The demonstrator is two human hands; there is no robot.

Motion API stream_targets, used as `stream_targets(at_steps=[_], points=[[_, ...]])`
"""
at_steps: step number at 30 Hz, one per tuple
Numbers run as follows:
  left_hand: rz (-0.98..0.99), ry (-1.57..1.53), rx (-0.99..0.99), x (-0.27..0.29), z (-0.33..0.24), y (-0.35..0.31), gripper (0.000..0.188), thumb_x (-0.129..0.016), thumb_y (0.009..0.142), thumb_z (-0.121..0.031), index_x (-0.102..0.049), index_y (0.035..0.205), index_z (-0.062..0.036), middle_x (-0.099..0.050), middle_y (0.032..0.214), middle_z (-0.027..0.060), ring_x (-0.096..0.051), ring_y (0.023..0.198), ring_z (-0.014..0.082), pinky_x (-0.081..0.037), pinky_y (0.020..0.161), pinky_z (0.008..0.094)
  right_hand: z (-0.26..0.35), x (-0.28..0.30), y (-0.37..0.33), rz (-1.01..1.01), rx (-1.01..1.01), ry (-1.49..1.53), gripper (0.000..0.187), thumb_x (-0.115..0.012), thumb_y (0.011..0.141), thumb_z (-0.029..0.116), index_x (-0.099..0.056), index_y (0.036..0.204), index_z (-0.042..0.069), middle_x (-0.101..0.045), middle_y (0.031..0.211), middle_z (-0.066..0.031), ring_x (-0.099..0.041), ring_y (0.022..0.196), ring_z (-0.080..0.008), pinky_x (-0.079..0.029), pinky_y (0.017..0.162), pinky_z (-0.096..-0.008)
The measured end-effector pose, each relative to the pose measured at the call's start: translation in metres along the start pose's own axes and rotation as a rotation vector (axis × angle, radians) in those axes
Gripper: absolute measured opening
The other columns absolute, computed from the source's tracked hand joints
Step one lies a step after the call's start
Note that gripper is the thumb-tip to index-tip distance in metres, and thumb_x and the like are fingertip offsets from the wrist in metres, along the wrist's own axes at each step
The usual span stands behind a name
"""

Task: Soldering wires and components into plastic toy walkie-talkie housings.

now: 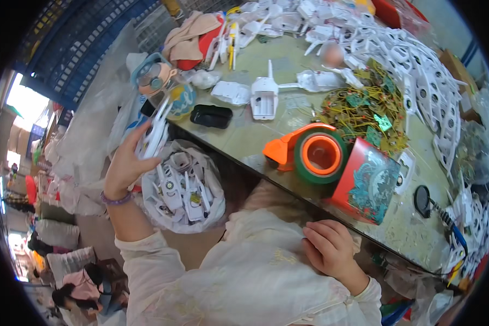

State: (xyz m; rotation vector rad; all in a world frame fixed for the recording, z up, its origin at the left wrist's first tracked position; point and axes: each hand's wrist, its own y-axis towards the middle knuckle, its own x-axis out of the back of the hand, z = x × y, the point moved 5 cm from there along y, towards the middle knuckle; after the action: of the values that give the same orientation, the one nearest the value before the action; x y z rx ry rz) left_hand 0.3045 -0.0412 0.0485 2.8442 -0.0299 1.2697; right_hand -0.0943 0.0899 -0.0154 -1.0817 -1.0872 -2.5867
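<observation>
My left hand (126, 163), with a purple bracelet at the wrist, grips several white plastic casings (158, 127) held together. They are off the table, by its left corner. Just below stands a white bag (214, 209) of similar white plastic parts (171, 185). Near the table's front edge, by my lap, lies my right hand (328, 247). Its fingers are loosely curled together and nothing shows in them; the palm is hidden. On the table, a white casing with an open compartment (264, 103) stands between other white pieces (231, 92).
An orange tape dispenser (320, 155) and a red box (367, 185) stand near the front edge. Behind them are heaped wired circuit boards (367, 106) and many white casings (402, 60). A black case (211, 116), a bottle (153, 76) and a magnifier (421, 201) lie about.
</observation>
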Motion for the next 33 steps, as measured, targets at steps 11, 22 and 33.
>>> stream_targets(at_steps=[11, 22, 33], points=[[-0.126, -0.404, 0.822, -0.04, 0.296, -0.081, 0.086, -0.076, 0.065, -0.022, -0.039, 0.137, 0.0073, -0.054, 0.13, 0.0188, -0.052, 0.119, 0.0255, -0.041, 0.097, 0.0325, -0.004, -0.022, 0.001, 0.119, 0.036, 0.094, 0.031, -0.074, 0.068, 0.009, -0.066, 0.098, 0.007, -0.065, 0.097, -0.0066, -0.062, 0.081, -0.024, -0.05, 0.067, -0.033], [-0.185, 0.426, 0.567, -0.033, 0.375, -0.068, 0.069, -0.068, 0.071, -0.016, -0.044, 0.134, 0.0023, -0.049, 0.133, 0.0212, -0.047, 0.123, 0.0321, -0.036, 0.103, 0.0351, -0.005, -0.021, -0.004, 0.143, 0.033, 0.089, 0.028, -0.073, 0.071, 0.012, -0.066, 0.098, 0.007, -0.066, 0.094, -0.0062, -0.063, 0.077, -0.0218, -0.051, 0.063, -0.0307], [-0.561, 0.084, -0.812, -0.101, -0.13, 0.082, 0.029, -0.062, 0.077, -0.004, -0.062, 0.106, -0.0031, -0.056, 0.117, 0.015, -0.049, 0.118, 0.0352, -0.036, 0.102, 0.0427, -0.035, 0.06, -0.053, -0.504, -0.049, -0.335, 0.032, -0.062, 0.068, -0.007, -0.059, 0.097, 0.005, -0.053, 0.064, -0.0016, -0.047, 0.048, -0.0204, -0.037, 0.046, -0.0311]])
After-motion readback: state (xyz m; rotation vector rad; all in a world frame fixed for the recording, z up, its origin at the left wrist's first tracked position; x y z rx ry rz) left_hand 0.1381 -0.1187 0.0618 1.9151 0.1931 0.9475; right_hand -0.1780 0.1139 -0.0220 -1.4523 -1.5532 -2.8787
